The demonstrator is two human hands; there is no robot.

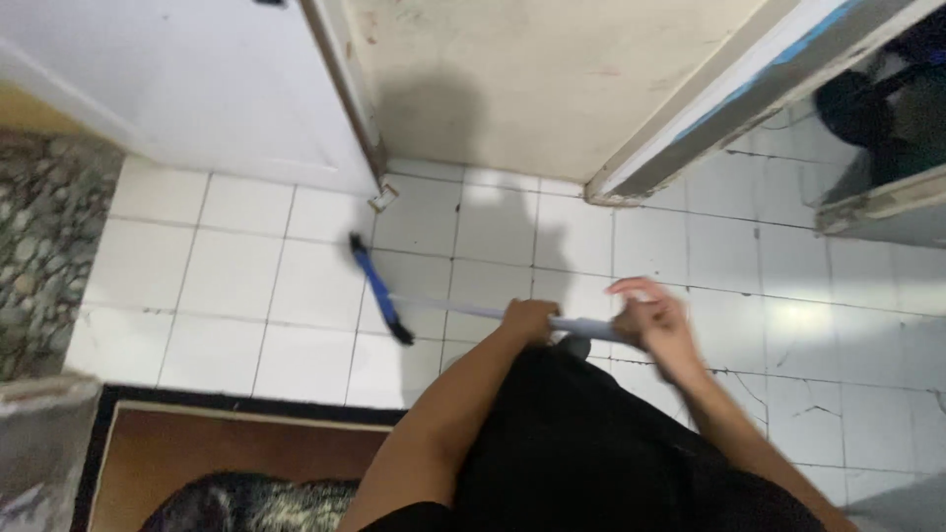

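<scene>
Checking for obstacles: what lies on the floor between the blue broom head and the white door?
Only bare white floor tiles separate the blue broom head from the white door, as the head view shows.

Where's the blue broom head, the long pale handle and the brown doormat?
Blue broom head (378, 289), head view, middle of its bar.
Long pale handle (463, 309), head view, bare shaft.
Brown doormat (246, 443), head view, bare centre.
</scene>
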